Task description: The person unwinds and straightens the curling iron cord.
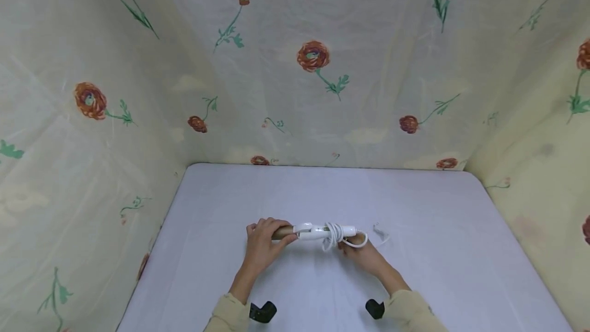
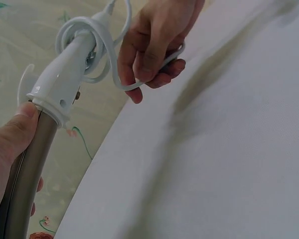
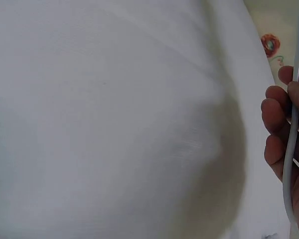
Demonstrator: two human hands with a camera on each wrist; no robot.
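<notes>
A curling iron (image 1: 306, 232) with a white handle and a bronze-brown barrel (image 2: 32, 169) is held level above the table. My left hand (image 1: 264, 244) grips the barrel, its thumb close to the handle's collar in the left wrist view. Loops of white cord (image 1: 335, 232) are wound round the far end of the handle. At that end my right hand (image 1: 364, 257) pinches a length of the cord (image 3: 292, 144) between thumb and fingers. Part of the barrel is hidden behind the left hand.
A white-covered table (image 1: 318, 193) lies beneath both hands. Flower-printed cloth (image 1: 313, 117) surrounds its back and sides. Past the right hand a thin, whitish strand (image 1: 381, 233) shows faintly. Black devices (image 1: 262, 312) sit at both wrists.
</notes>
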